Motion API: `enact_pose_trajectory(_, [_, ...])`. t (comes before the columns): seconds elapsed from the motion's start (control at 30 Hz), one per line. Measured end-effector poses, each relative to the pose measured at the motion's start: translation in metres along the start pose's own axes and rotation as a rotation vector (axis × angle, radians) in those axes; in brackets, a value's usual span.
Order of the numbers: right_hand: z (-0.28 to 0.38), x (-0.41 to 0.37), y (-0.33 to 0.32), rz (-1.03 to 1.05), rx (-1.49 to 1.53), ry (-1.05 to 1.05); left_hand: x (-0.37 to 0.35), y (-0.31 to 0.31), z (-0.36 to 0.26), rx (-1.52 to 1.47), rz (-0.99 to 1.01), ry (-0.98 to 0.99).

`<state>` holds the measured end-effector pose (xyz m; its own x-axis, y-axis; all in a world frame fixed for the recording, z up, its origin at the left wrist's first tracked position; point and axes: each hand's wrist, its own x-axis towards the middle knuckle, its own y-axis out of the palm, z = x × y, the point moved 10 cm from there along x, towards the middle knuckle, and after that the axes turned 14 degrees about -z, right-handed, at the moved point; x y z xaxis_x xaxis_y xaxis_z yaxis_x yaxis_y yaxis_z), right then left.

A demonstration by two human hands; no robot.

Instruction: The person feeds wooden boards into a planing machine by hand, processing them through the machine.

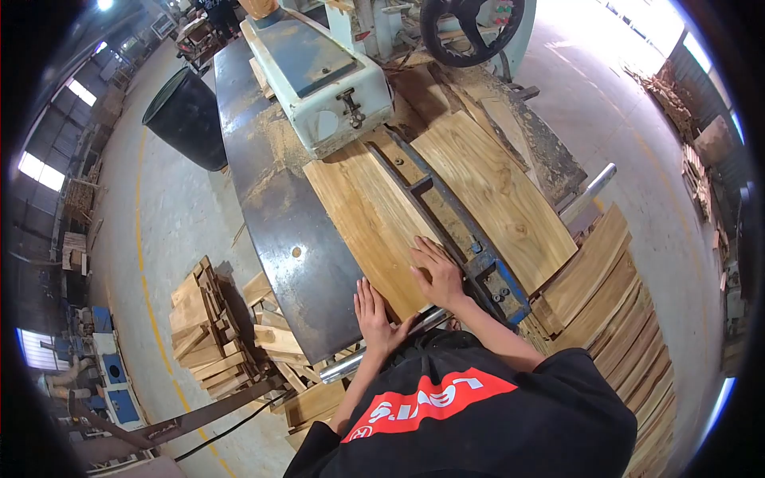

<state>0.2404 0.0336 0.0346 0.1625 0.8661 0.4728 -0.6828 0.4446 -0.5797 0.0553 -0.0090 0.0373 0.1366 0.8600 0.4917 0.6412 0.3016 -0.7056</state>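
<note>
A long wooden board (366,215) lies on the dark metal machine table (299,263), its far end at the pale machine housing (343,103). My left hand (374,319) is at the board's near left edge, fingers stretched out. On the board's right side, beside the metal guide fence (446,211), my right hand (438,275) lies with fingers spread. Neither hand is wrapped round anything. Across the fence rests a second, wider board (498,199), which neither hand touches.
Stacked planks (613,303) stand at the right, below a metal roller (588,193). Wood offcuts (207,334) are piled on the floor at the left. A black bin (187,119) is beyond the table's left edge. A black handwheel (470,28) is at the top.
</note>
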Motion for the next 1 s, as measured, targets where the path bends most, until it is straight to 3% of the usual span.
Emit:
enact_pose_trajectory(0.23, [-0.001,0.033,0.027,-0.111,-0.062,-0.029,0.031,0.011,0.027,-0.009,0.027,0.001])
enact_pose_trajectory(0.6, [-0.003,0.073,0.058,-0.095,-0.058,-0.076,0.066,0.011,0.055,0.033,-0.011,-0.092])
enact_pose_trajectory(1.0, [-0.006,0.111,0.087,-0.083,-0.081,-0.085,0.104,0.017,0.082,0.05,-0.02,-0.056])
